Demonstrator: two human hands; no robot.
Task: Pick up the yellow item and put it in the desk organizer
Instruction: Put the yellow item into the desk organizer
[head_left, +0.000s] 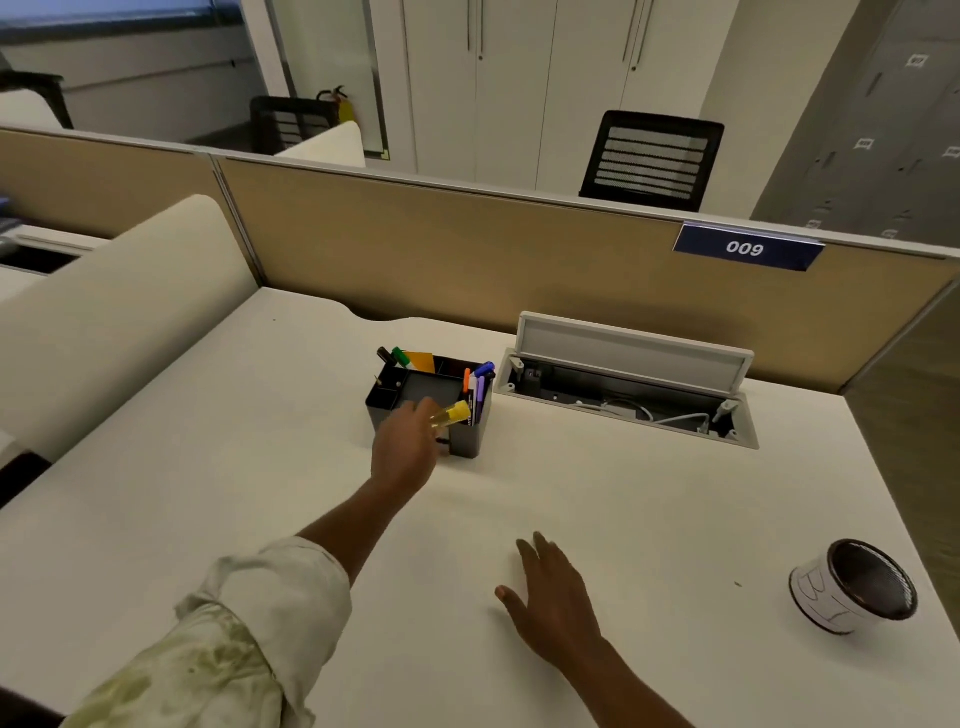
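One yellow item (451, 414), a small marker-like stick, looks light, stiff and smooth; the left hand (408, 447) pinches its near end over the desk organizer (470, 441) at 12 o'clock. The right hand (553, 603) lies spread, empty, on the table (649, 493).

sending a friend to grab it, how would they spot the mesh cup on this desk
Start at the white desk and go to its near right corner, well away from the black desk organizer. The mesh cup lies there tipped on its side, alone, its outside wrapped in white paper with scribbled marks.
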